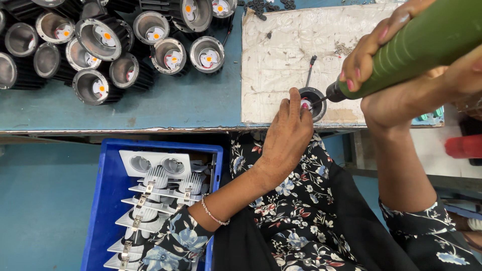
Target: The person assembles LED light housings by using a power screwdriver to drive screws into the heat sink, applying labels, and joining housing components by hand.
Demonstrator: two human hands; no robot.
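My left hand (286, 135) grips a small round black lamp housing (316, 103) at the near edge of a worn cardboard pad (281, 55) on the bench. My right hand (396, 65) is wrapped around a green electric screwdriver (416, 45) held at a slant. Its dark tip points down-left into the open mouth of the housing. A thin black wire (310, 70) lies on the pad just behind the housing.
Several black finned lamp housings with orange-dotted LED centres (105, 42) crowd the far left of the blue bench (175, 100). A blue crate (108, 200) holding stacked white light fixtures (155, 190) sits below the bench at my left. Small black parts (263, 6) lie at the far edge. A red object (464, 146) is at right.
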